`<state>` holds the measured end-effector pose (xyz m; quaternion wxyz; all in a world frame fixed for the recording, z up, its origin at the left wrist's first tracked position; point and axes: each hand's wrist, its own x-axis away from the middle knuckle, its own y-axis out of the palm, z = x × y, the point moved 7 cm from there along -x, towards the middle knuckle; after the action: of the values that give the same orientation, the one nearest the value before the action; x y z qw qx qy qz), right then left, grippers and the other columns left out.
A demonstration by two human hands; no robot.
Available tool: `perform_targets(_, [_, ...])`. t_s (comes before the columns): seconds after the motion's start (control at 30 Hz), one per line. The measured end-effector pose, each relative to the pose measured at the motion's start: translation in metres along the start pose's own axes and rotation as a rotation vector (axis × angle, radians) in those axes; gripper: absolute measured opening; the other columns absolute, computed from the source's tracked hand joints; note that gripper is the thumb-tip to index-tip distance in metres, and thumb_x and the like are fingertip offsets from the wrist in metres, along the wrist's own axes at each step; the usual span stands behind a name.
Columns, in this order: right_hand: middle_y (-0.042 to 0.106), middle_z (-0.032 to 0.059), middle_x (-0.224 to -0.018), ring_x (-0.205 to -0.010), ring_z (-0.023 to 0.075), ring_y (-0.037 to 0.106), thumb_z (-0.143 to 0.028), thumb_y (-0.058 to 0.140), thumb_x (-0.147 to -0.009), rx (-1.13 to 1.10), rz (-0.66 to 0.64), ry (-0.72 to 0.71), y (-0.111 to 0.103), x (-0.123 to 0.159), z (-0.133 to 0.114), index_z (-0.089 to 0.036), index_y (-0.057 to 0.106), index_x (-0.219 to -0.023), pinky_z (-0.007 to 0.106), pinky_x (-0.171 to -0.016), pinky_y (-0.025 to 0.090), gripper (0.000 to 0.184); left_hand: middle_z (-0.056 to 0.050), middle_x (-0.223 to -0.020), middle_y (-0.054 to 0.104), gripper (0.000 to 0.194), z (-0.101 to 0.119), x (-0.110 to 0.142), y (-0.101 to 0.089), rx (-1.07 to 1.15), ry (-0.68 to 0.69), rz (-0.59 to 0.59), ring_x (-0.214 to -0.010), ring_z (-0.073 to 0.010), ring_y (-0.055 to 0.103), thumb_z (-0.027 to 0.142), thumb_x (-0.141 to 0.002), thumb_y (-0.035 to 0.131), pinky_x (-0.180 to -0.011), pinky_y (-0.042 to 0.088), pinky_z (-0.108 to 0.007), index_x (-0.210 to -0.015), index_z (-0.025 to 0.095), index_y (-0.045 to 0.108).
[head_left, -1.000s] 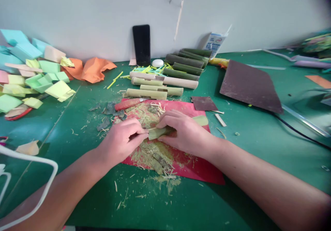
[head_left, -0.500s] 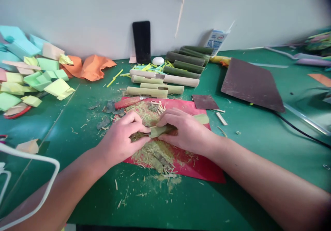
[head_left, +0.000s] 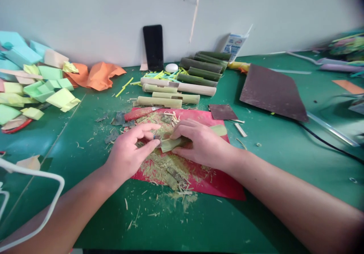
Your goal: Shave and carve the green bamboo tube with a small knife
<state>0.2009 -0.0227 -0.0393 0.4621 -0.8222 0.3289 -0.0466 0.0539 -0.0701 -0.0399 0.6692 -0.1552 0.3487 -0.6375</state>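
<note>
My right hand (head_left: 200, 142) is closed around a pale green bamboo tube (head_left: 168, 145), whose left end sticks out past the fingers. At that end my left hand (head_left: 129, 151) pinches a small dark scrap (head_left: 157, 139) that looks like sandpaper, with the index finger raised off it. Below both hands lies a red sheet (head_left: 218, 185) covered in shavings and dust (head_left: 159, 166). On its far edge rests a red-handled tool (head_left: 139, 113). Another pale bamboo piece (head_left: 218, 130) lies just beyond my right hand.
Cut bamboo tubes (head_left: 159, 102) lie in rows behind the sheet, darker ones (head_left: 201, 65) farther back. A phone (head_left: 153, 47) leans on the wall. To the right are a small brown square (head_left: 223, 112) and a large brown sheet (head_left: 273, 93). Folded papers (head_left: 42, 83) pile up at left.
My left hand has drawn back slightly left from the tube's end, and its index finger has lifted, so more of the dark scrap shows. My right hand keeps its hold.
</note>
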Motion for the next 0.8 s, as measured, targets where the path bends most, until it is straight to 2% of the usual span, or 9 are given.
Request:
perform_targets(0.07, [0.06,0.0037,-0.086,-0.084,0.0183,0.054,-0.018,0.066,-0.072,0.001,0.001,0.002,0.0,0.0,0.0,-0.02,0.058,-0.085,0.031,-0.073,0.043,0.016,0.001,-0.08,0.065,0.02,-0.001,0.001,0.004,0.056,-0.037,-0.027,-0.068,-0.0107,0.061,0.021,-0.084,0.059,-0.06,0.049,-0.021,-0.104,0.02,0.059])
perform_targets(0.13, [0.06,0.004,-0.086,-0.083,0.0182,0.054,-0.018,0.066,-0.072,0.005,-0.003,0.008,0.001,0.0,0.001,-0.019,0.059,-0.086,0.031,-0.072,0.043,0.016,0.001,-0.081,0.066,0.01,0.003,0.001,0.006,0.038,-0.01,-0.048,-0.071,-0.0105,0.061,0.02,-0.084,0.059,-0.063,0.049,-0.021,-0.093,0.02,0.062])
perform_targets(0.2, [0.06,0.0043,-0.087,-0.083,0.0184,0.054,-0.018,0.065,-0.072,0.008,-0.009,0.008,0.001,0.001,0.001,-0.019,0.059,-0.087,0.031,-0.072,0.043,0.016,0.001,-0.083,0.067,0.007,0.005,0.0,0.007,-0.011,0.011,-0.063,-0.073,-0.0107,0.061,0.021,-0.084,0.059,-0.066,0.049,-0.022,-0.087,0.021,0.065])
perform_targets(0.4, [0.06,0.0039,-0.087,-0.085,0.0184,0.053,-0.017,0.065,-0.073,0.018,-0.008,-0.01,0.001,0.001,0.001,-0.02,0.06,-0.088,0.031,-0.073,0.042,0.016,0.0,-0.083,0.07,0.019,-0.002,0.0,0.005,-0.043,-0.019,-0.13,-0.071,-0.0128,0.064,0.024,-0.073,0.071,-0.061,0.051,-0.023,-0.091,0.021,0.068])
perform_targets(0.57, [0.06,0.0041,-0.087,-0.083,0.0183,0.053,-0.018,0.064,-0.073,0.016,-0.003,-0.006,0.001,0.001,0.001,-0.02,0.059,-0.087,0.031,-0.072,0.042,0.015,-0.002,-0.086,0.071,0.012,0.0,0.0,0.004,-0.043,0.06,-0.157,-0.077,-0.0146,0.065,0.023,-0.077,0.068,-0.068,0.052,-0.026,-0.088,0.02,0.07])
perform_targets(0.8, [0.059,0.0034,-0.086,-0.083,0.0179,0.053,-0.017,0.065,-0.072,0.009,-0.003,0.0,0.001,0.001,0.002,-0.02,0.059,-0.086,0.03,-0.071,0.042,0.016,-0.003,-0.09,0.07,0.011,0.009,-0.001,0.006,-0.053,0.174,-0.112,-0.082,-0.0145,0.064,0.02,-0.08,0.064,-0.076,0.051,-0.028,-0.09,0.019,0.068])
